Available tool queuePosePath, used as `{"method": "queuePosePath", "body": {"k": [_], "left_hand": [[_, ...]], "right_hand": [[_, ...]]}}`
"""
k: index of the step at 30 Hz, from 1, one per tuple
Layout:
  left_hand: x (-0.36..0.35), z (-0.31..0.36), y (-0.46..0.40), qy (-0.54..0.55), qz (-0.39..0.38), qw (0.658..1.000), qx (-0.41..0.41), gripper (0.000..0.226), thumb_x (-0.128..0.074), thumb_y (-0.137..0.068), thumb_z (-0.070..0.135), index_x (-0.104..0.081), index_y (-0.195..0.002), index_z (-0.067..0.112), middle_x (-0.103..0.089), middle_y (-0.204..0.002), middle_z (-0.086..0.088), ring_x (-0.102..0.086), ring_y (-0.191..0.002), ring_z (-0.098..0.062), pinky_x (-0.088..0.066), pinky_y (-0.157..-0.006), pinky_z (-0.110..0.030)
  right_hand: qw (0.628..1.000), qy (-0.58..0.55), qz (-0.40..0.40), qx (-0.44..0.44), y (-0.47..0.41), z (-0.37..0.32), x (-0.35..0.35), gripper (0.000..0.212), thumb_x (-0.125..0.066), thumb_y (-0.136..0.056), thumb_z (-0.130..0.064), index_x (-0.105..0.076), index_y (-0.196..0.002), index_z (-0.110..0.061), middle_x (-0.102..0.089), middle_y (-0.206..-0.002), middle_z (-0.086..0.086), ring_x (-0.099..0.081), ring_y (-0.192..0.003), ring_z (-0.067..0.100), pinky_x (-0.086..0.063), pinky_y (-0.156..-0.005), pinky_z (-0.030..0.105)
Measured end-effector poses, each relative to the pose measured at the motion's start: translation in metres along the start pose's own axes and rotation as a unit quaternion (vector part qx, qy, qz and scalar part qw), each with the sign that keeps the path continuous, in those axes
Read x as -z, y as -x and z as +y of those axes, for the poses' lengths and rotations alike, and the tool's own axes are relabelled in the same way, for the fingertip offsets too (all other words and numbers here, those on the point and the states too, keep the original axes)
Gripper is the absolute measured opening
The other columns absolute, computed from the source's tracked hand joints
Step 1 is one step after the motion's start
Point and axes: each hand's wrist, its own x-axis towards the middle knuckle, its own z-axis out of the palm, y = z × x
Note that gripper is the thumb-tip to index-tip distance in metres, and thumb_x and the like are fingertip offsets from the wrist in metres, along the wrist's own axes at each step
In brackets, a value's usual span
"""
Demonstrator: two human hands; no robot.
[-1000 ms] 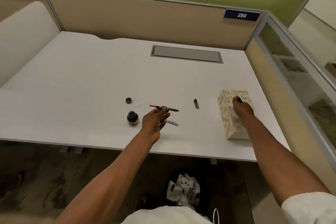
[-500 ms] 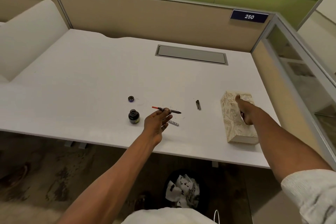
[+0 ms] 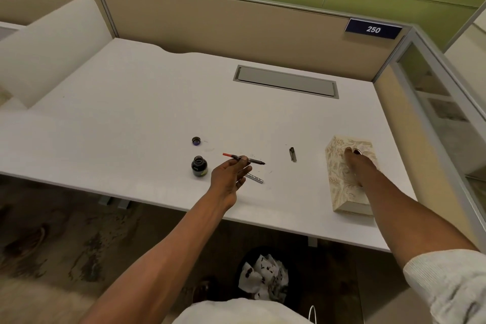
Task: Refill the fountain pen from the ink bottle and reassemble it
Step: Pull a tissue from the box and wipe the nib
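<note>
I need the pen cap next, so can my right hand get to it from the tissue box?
Probably yes. The right hand rests on the tissue box, and the pen cap lies alone on bare desk just to its left, with nothing between them.

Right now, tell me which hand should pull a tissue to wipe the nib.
The right hand: it is already on top of the tissue box, at its opening. The left hand is occupied holding the pen section near the open ink bottle.
</note>
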Motion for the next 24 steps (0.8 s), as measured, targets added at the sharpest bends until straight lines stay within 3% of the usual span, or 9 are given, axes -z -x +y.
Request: {"method": "queuePosePath", "body": {"k": [4,9,14,17,20,24], "left_hand": [[0.0,0.001,-0.001,-0.005,0.004,1.0,-0.002,0.014,-0.074,-0.086,0.02,-0.072,-0.099,0.015,-0.073,-0.096,0.001,-0.071,-0.089,-0.011,-0.045,-0.08,-0.028],[-0.004,-0.001,-0.002,-0.007,0.002,1.0,0.0,0.011,-0.074,-0.086,0.019,-0.071,-0.097,0.017,-0.072,-0.093,0.002,-0.071,-0.086,-0.009,-0.045,-0.076,-0.025],[-0.009,-0.003,-0.001,-0.01,-0.001,1.0,0.004,0.007,-0.074,-0.086,0.018,-0.071,-0.093,0.018,-0.072,-0.092,0.002,-0.071,-0.085,-0.01,-0.046,-0.076,-0.025],[-0.011,-0.005,-0.001,-0.011,-0.003,1.0,0.006,0.007,-0.074,-0.086,0.018,-0.071,-0.092,0.018,-0.072,-0.091,0.003,-0.071,-0.085,-0.01,-0.046,-0.076,-0.026],[-0.013,-0.006,-0.003,-0.01,-0.006,1.0,0.008,0.009,-0.075,-0.086,0.018,-0.071,-0.094,0.018,-0.072,-0.09,0.004,-0.071,-0.085,-0.009,-0.046,-0.077,-0.026],[-0.016,-0.008,-0.004,-0.009,-0.01,1.0,0.009,0.016,-0.076,-0.084,0.019,-0.071,-0.099,0.017,-0.073,-0.092,0.003,-0.072,-0.083,-0.008,-0.047,-0.074,-0.024]], "right_hand": [[0.992,0.029,0.121,0.019,0.009,0.007,-0.004,0.065,-0.038,-0.104,-0.046,-0.055,-0.128,0.012,-0.059,-0.13,0.03,-0.055,-0.124,0.044,-0.045,-0.101,0.043],[0.981,0.011,0.19,0.043,0.013,0.007,0.006,0.049,-0.051,-0.101,-0.034,-0.063,-0.112,0.013,-0.065,-0.116,0.034,-0.064,-0.109,0.048,-0.054,-0.089,0.048],[0.98,-0.006,0.196,0.018,0.018,0.009,0.024,0.036,-0.079,-0.082,-0.033,-0.075,-0.1,-0.002,-0.073,-0.105,0.021,-0.071,-0.098,0.039,-0.056,-0.076,0.039],[0.982,-0.077,0.172,0.031,0.012,0.015,0.03,0.017,-0.073,-0.08,-0.016,-0.079,-0.096,-0.014,-0.077,-0.104,0.01,-0.071,-0.097,0.032,-0.052,-0.075,0.029],[0.974,-0.146,0.168,0.045,0.009,0.02,0.034,0.021,-0.071,-0.081,-0.008,-0.079,-0.098,-0.016,-0.076,-0.112,0.006,-0.069,-0.101,0.027,-0.048,-0.079,0.025],[0.966,-0.18,0.178,0.056,0.008,0.026,0.033,0.024,-0.066,-0.082,-0.003,-0.076,-0.098,-0.016,-0.073,-0.114,0.006,-0.06,-0.085,0.019,-0.046,-0.074,0.026]]}}
